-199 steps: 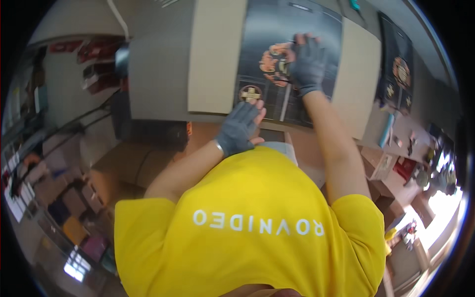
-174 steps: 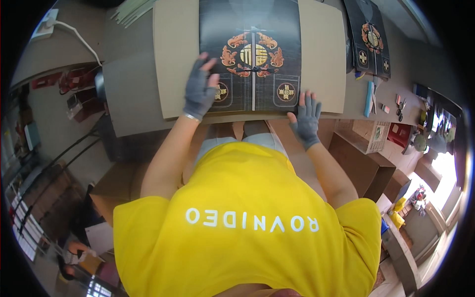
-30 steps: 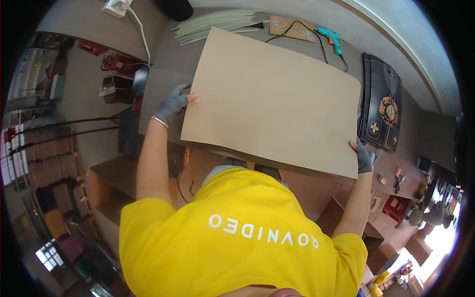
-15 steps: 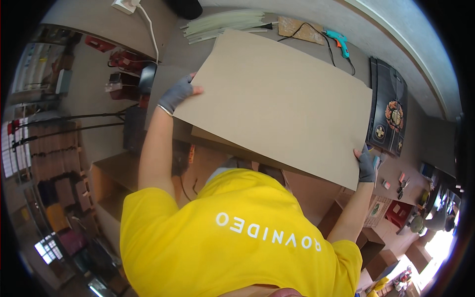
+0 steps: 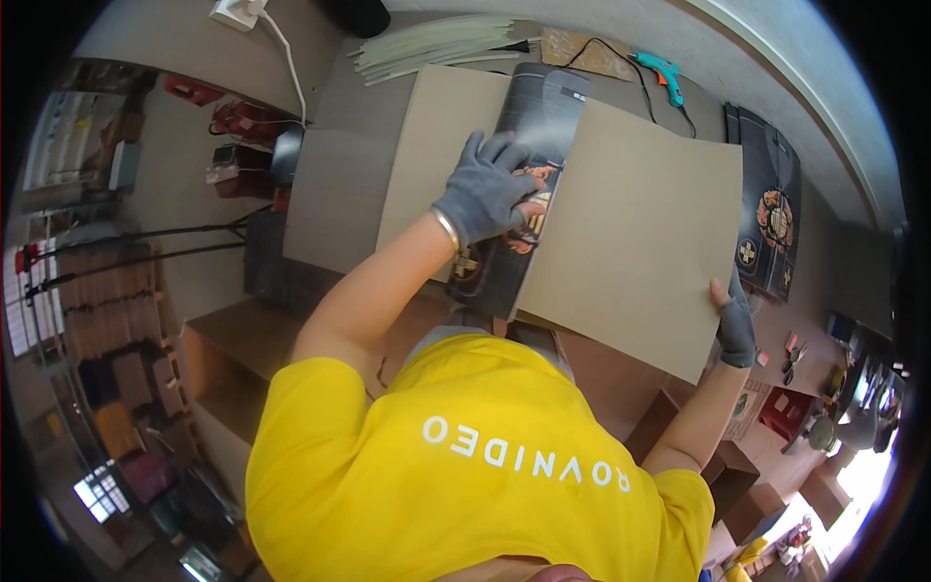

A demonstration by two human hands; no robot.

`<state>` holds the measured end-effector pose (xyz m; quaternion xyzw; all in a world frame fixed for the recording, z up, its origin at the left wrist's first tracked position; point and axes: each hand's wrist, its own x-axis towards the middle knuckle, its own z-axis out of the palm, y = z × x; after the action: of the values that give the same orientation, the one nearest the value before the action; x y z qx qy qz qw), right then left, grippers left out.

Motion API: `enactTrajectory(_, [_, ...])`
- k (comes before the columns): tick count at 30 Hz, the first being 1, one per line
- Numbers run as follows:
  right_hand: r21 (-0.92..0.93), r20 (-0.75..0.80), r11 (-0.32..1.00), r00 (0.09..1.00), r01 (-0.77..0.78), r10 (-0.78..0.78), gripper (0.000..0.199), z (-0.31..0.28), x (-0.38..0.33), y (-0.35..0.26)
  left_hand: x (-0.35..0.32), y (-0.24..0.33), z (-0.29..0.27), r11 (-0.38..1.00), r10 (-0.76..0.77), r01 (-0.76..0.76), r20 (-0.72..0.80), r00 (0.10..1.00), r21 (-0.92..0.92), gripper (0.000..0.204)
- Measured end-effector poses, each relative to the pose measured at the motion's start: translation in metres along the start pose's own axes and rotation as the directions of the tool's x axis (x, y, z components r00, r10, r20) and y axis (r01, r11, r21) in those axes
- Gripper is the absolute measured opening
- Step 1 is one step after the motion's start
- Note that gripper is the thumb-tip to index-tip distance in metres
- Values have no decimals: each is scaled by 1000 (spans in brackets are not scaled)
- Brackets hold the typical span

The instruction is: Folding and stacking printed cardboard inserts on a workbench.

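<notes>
A wide brown cardboard sheet point(image 5: 640, 223) lies before me with its left part folded over to the right. The folded flap point(image 5: 538, 107) shows a glossy black face with a printed food picture. My left hand point(image 5: 485, 194), in a grey glove with bare fingertips, is spread on that black flap and presses near its crease side. My right hand point(image 5: 734, 325), gloved alike, grips the sheet's right edge with the thumb on top; its other fingers are hidden beneath. To the left of the flap, another plain brown sheet point(image 5: 446, 107) shows underneath.
Pale glue sticks point(image 5: 427, 48) lie along the back of the table. A teal glue gun point(image 5: 664, 78) with a black cord lies near a stained board point(image 5: 587, 53). Black printed folded cartons point(image 5: 766, 213) are at the right. Scissors point(image 5: 795, 359) lie beyond my right hand.
My left hand has left the sheet's left edge and moved right. The left part of the sheet is now folded over, showing its black printed face. My right hand stays at the right edge.
</notes>
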<state>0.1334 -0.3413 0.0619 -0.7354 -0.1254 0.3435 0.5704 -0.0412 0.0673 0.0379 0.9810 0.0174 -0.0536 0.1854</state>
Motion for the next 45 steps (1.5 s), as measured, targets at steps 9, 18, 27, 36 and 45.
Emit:
enactTrajectory(9, [705,-218,619,937,345,-274,60,65,56,63,33,-22,91,968,105,-50,-215,971,244,65])
enactTrajectory(18, [246,-159,875,908,416,-387,96,126,97,21,28,-23,75,949,123,-105,-42,992,296,111])
enactTrajectory(27, [248,-177,874,907,418,-383,88,105,117,42,29,-15,57,891,3,-121,261,965,437,143])
enactTrajectory(36, [233,-235,875,898,424,-373,81,77,137,76,26,-16,61,898,29,-132,242,970,420,144])
enactTrajectory(45, [246,-242,864,891,440,-384,82,75,143,83,27,-19,59,881,52,-156,235,971,447,142])
